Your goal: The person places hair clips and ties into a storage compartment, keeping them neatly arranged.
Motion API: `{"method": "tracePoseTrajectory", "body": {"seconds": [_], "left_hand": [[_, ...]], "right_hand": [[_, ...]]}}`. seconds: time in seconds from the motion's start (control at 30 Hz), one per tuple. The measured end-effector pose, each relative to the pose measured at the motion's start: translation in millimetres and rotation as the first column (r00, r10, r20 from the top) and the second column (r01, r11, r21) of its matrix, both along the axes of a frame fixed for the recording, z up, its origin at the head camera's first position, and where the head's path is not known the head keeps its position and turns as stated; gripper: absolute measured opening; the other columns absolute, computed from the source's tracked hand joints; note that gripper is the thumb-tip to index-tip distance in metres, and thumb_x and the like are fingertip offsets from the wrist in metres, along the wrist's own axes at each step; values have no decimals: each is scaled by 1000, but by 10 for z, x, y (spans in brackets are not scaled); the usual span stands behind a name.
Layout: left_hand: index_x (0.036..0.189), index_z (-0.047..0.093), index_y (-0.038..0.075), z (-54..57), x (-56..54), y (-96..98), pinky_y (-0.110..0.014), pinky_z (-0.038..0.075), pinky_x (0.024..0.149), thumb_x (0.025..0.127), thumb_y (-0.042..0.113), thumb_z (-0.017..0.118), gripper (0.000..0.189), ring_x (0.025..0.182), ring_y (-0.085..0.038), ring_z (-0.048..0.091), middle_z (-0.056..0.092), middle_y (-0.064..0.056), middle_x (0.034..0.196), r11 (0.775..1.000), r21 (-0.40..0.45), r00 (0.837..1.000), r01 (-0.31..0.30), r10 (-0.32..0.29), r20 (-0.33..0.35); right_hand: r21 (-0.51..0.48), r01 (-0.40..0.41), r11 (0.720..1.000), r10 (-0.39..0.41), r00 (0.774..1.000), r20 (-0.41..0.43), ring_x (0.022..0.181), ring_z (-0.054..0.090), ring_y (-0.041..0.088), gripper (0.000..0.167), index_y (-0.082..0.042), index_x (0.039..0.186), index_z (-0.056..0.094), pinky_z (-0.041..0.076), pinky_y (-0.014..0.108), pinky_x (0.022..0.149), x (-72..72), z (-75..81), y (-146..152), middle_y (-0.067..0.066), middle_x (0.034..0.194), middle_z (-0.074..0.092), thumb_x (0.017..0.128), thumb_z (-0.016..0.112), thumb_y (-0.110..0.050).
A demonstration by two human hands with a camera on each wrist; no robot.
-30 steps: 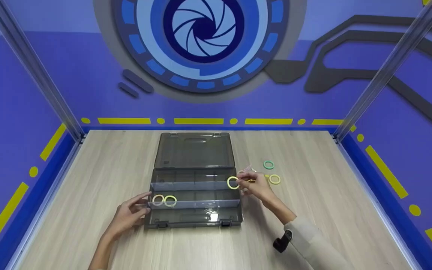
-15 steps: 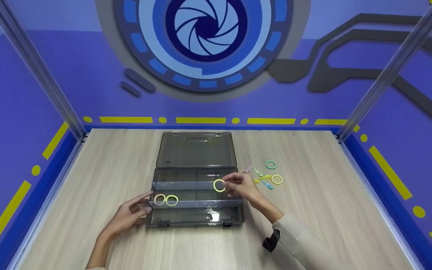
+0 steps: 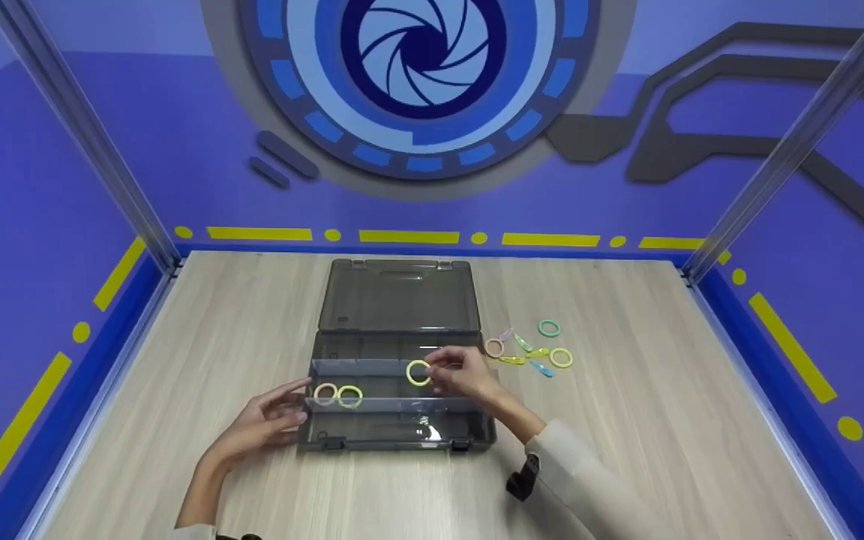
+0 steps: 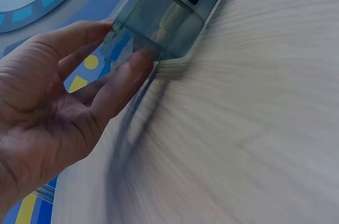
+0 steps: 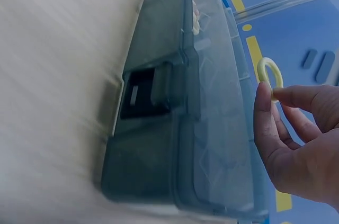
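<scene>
My right hand (image 3: 465,373) pinches a pale yellow ring (image 3: 418,373) between thumb and fingertips. It holds the ring up over the middle row of the dark see-through divider box (image 3: 400,442); in the right wrist view, the yellow ring (image 5: 270,78) stands above the box's wall. A pinkish ring (image 3: 325,394) and another yellow ring (image 3: 350,397) sit side by side at the left end of that middle row. My left hand (image 3: 259,420) rests against the box's left side. In the left wrist view, its fingers (image 4: 85,36) are fairly straight, and the thumb touches the box's corner.
The box's lid (image 3: 402,296) lies folded back behind it. Right of the box are a green ring (image 3: 549,328), a yellow ring, a pink ring (image 3: 494,347) and several small hair clips, one a blue hair clip (image 3: 541,368). Walls enclose the table's back and sides.
My right hand has moved left with the yellow ring, from the box's right edge to over its middle row. The clips it hid now show. My left hand stays at the box's side.
</scene>
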State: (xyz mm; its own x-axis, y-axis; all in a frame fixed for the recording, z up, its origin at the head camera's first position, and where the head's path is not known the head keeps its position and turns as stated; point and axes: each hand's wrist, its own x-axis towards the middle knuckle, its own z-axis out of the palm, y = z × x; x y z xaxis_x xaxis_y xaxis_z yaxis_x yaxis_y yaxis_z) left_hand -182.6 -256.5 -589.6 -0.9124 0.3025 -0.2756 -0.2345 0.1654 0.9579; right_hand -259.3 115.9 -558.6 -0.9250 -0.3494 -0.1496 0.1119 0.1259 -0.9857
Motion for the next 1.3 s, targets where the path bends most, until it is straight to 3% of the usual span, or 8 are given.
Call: {"method": "tracePoseTrajectory", "body": {"seconds": [0.23, 0.5, 0.77, 0.9, 1.0, 1.13, 1.23, 1.3], "left_hand": [[159, 33, 6, 25, -11, 7, -45, 58, 97, 100, 18, 67, 69, 124, -24, 61, 41, -31, 150, 1000, 6, 1000, 4, -4, -1], [159, 34, 7, 40, -13, -5, -45, 58, 97, 100, 17, 67, 69, 125, -25, 60, 40, -31, 152, 1000, 11, 1000, -3, 3, -14], [159, 35, 8, 37, 6, -2, -44, 58, 96, 100, 18, 66, 67, 128, -30, 58, 40, -30, 152, 1000, -2, 1000, -8, 8, -7], [159, 36, 11, 32, 11, 0, -43, 59, 95, 100, 22, 67, 68, 124, -24, 59, 42, -28, 152, 999, -31, 1000, -23, 23, 6], [159, 36, 11, 29, 11, -4, -42, 59, 95, 100, 22, 67, 68, 123, -23, 60, 41, -27, 152, 999, -36, 1000, -25, 25, 8], [159, 34, 8, 12, 10, -20, -42, 59, 94, 100, 19, 67, 69, 122, -23, 60, 40, -29, 152, 1000, -4, 1000, 11, -11, -11], [160, 30, 4, -12, 9, -41, -41, 59, 94, 98, 14, 68, 73, 124, -26, 59, 39, -33, 150, 998, 27, 998, 58, -57, -38], [160, 28, 2, -25, 13, -58, -41, 59, 95, 97, 12, 69, 76, 126, -27, 59, 39, -34, 150, 996, 40, 996, 80, -78, -50]], "right_hand": [[15, -47, 999, 48, 998, -37, 67, 67, 9, 23, 16, 110, 66, 61, 24, 64, 34, -35, -195, 22, 90, 74, 90, 70, 5], [98, -41, 994, 56, 985, -162, 65, 66, 7, 17, 14, 103, 71, 59, 22, 61, 28, -57, -429, 31, 90, 73, 88, 71, 5], [178, -19, 984, 58, 975, -213, 71, 75, 24, 14, 13, 99, 73, 61, 24, 63, 47, -105, -593, 27, 88, 75, 86, 72, 7], [223, -15, 975, 73, 965, -254, 67, 74, 19, 11, 11, 94, 74, 58, 20, 60, 60, -120, -665, 24, 83, 76, 84, 73, 7], [256, -23, 966, 100, 950, -295, 62, 66, 6, 9, 9, 91, 75, 53, 16, 57, 72, -118, -702, 18, 78, 76, 82, 73, 7], [322, -36, 946, 161, 914, -373, 60, 58, -3, 8, 7, 87, 75, 48, 15, 55, 83, -129, -742, 12, 75, 76, 79, 74, 7], [375, -42, 926, 192, 908, -373, 61, 55, -1, 7, 8, 86, 75, 47, 15, 57, 76, -149, -784, 15, 77, 76, 79, 74, 8], [394, -46, 918, 192, 920, -341, 61, 53, 0, 8, 10, 87, 75, 45, 14, 57, 68, -159, -819, 19, 79, 76, 79, 73, 10]]}}
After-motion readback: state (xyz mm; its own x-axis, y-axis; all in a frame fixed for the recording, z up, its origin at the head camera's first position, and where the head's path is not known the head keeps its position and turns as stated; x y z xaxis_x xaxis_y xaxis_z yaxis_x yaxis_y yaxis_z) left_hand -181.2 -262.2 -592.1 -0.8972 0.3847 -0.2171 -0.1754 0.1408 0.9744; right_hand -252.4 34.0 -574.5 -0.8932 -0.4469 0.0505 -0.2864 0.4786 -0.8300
